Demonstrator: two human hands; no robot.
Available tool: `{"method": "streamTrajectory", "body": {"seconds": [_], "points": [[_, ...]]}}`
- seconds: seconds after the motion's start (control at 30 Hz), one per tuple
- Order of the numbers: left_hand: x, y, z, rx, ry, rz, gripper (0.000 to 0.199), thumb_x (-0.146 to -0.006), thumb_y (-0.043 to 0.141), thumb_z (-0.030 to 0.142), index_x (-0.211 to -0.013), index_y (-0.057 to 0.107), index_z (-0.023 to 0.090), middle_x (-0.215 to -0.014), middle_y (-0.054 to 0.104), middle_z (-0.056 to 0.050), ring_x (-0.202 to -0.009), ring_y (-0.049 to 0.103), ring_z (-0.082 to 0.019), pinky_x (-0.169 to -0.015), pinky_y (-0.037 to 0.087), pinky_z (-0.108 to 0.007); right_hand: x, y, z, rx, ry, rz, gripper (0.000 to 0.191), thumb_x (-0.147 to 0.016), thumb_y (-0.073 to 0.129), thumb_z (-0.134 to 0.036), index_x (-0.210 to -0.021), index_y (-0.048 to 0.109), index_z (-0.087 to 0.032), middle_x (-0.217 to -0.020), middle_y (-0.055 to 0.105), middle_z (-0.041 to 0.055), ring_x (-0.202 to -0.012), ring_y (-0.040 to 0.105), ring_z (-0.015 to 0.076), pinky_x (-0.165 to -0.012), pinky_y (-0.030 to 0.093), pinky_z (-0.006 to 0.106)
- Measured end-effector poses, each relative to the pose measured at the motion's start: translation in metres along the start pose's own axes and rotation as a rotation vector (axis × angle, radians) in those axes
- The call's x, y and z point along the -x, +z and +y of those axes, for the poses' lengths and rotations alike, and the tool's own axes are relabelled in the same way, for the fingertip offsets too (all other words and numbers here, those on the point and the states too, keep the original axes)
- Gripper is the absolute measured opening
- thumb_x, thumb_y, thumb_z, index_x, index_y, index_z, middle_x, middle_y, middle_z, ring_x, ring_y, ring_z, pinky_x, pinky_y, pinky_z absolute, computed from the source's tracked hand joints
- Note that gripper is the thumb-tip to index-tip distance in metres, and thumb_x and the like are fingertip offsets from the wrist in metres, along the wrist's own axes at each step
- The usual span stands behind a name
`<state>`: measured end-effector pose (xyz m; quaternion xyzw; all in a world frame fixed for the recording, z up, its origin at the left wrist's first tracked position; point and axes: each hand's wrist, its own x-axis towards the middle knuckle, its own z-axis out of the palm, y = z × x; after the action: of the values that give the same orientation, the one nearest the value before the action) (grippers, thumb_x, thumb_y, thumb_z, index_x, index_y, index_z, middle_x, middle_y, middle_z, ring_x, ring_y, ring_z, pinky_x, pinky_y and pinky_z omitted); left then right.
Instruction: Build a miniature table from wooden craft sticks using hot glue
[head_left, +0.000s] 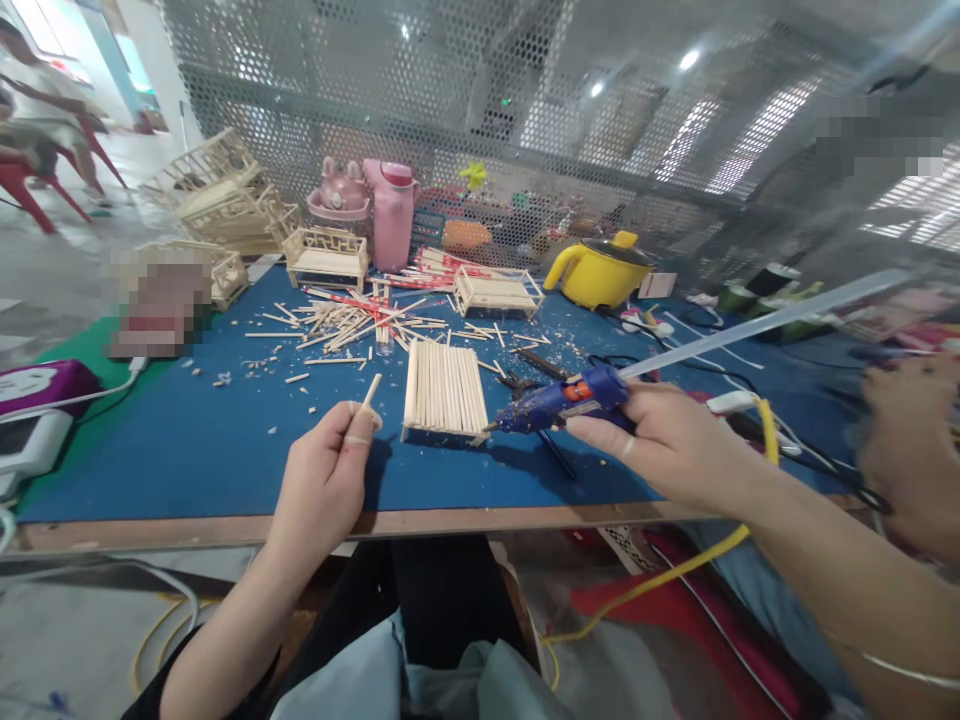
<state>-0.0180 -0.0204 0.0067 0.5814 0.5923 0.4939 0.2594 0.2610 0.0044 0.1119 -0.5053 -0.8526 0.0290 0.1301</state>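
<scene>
Blue glue gun (564, 402): in your right hand (679, 438), fingers wrapped round it, nozzle at the near right corner of the slatted platform (445, 388); a translucent glue stick (772, 322) juts from its back.
Short wooden stick (372, 390): you pinch it, tilted, between thumb and fingers of your left hand (326, 470), left of the slatted platform and apart from it.
Blue mat (187, 440): under the slatted platform; loose sticks (337, 325) lie scattered beyond.
Far side: miniature bench (327, 262) left, yellow pot (600, 277) right.
</scene>
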Motion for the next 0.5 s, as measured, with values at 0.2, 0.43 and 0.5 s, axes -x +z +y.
{"method": "streamTrajectory", "body": {"seconds": [0.2,0.43,0.5], "points": [[-0.0003,0.0,0.0003,-0.001,0.002,0.002,0.03,-0.093,0.039,0.039,-0.072,0.051,0.02,-0.06,0.044,0.004,-0.057,0.041,-0.011,-0.055,0.033,-0.022,0.0007,0.0012,0.0009,0.032,-0.003,0.002,0.044,-0.087,0.044,-0.05,-0.078,0.071,-0.016,-0.083,0.071,0.0105,-0.079,0.065,0.0277,-0.072,0.05,0.039],[0.0002,0.0001,0.0008,0.005,-0.006,-0.003,0.029,-0.093,0.04,0.039,-0.074,0.052,0.02,-0.06,0.043,0.004,-0.057,0.041,-0.011,-0.055,0.033,-0.023,0.0026,-0.0029,-0.001,0.039,-0.019,0.044,0.046,-0.088,0.043,-0.051,-0.068,0.069,-0.018,-0.072,0.069,0.0084,-0.073,0.065,0.026,-0.07,0.049,0.037],[0.0001,0.0003,0.0008,0.007,-0.009,-0.004,0.03,-0.093,0.04,0.04,-0.074,0.052,0.021,-0.06,0.043,0.005,-0.057,0.04,-0.011,-0.055,0.032,-0.023,0.0014,-0.0007,-0.0043,0.044,-0.03,0.073,0.049,-0.088,0.042,-0.053,-0.064,0.07,-0.019,-0.071,0.069,0.0085,-0.073,0.065,0.0272,-0.072,0.05,0.039]]}}
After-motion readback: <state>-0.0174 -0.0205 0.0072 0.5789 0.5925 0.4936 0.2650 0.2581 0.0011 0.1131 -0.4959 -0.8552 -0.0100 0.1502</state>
